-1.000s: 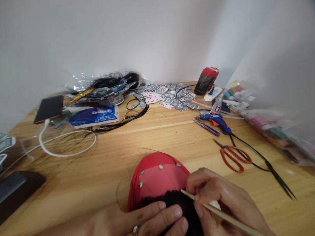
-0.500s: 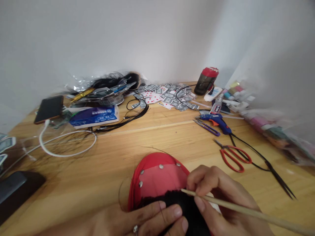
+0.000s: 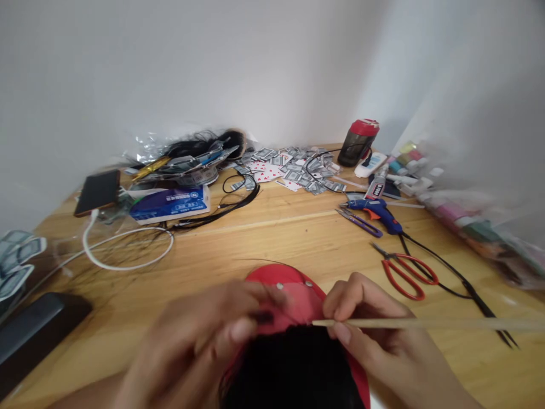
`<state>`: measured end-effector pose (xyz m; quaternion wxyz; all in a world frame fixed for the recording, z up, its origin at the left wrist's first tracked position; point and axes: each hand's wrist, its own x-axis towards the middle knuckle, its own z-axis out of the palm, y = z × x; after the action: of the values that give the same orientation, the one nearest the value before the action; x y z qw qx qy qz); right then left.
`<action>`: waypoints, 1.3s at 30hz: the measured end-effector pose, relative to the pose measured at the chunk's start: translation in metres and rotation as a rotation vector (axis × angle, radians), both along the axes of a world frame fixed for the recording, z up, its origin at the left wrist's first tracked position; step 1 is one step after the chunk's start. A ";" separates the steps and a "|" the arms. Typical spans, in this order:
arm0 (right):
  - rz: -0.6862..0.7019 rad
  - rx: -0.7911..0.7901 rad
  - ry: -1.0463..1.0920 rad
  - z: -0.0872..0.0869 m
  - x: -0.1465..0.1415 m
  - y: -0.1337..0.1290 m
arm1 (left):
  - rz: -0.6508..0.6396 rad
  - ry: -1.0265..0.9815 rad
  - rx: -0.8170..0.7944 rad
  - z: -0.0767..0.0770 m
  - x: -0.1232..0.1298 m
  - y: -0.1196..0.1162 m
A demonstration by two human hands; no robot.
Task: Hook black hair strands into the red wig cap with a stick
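Observation:
A red rounded form [image 3: 267, 272] with silver pins stands at the bottom centre, its lower part covered by black hair [image 3: 298, 369]. My right hand [image 3: 374, 329], at the form's right side, pinches a thin wooden stick [image 3: 426, 323]; the stick's tip meets the upper edge of the hair. Over the form's left side is my left hand [image 3: 204, 329], blurred by motion, with thumb and fingers near a small dark piece. Whether it grips that piece I cannot tell.
Red-handled scissors [image 3: 409, 276], a blue glue gun [image 3: 374, 211] and purple snips [image 3: 360, 222] lie to the right. Behind are scattered cards [image 3: 293, 167] and a red-lidded bottle [image 3: 358, 142]. At left are a phone [image 3: 97, 193], a blue packet [image 3: 170, 203] and a black object [image 3: 38, 329].
My left hand has lifted off the black hair and moved up and left. The stick in my right hand has tilted closer to level. The view has shifted slightly.

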<state>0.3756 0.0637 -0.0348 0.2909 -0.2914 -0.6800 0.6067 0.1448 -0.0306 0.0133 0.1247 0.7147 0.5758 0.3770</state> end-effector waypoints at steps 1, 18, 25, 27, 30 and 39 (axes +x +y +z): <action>0.005 0.014 0.010 -0.001 0.000 0.001 | 0.033 -0.038 -0.013 0.004 -0.004 0.004; 0.008 0.093 0.025 0.004 -0.005 0.003 | -0.330 0.070 -0.322 0.030 0.027 0.059; -0.002 0.129 0.007 0.003 -0.006 0.003 | -0.392 -0.138 -0.694 0.024 0.014 0.048; 0.002 0.134 0.022 0.001 -0.007 0.003 | -0.386 -0.131 -0.706 0.025 0.015 0.046; 0.009 0.131 0.037 0.000 -0.007 0.003 | -0.331 -0.027 -0.740 0.027 0.018 0.044; -0.019 0.083 0.046 0.006 -0.008 0.001 | -0.269 0.252 -0.725 0.043 0.035 0.046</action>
<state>0.3676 0.0650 -0.0287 0.3240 -0.2713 -0.6948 0.5820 0.1796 0.0158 0.0560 0.3453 0.7338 0.5837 0.0392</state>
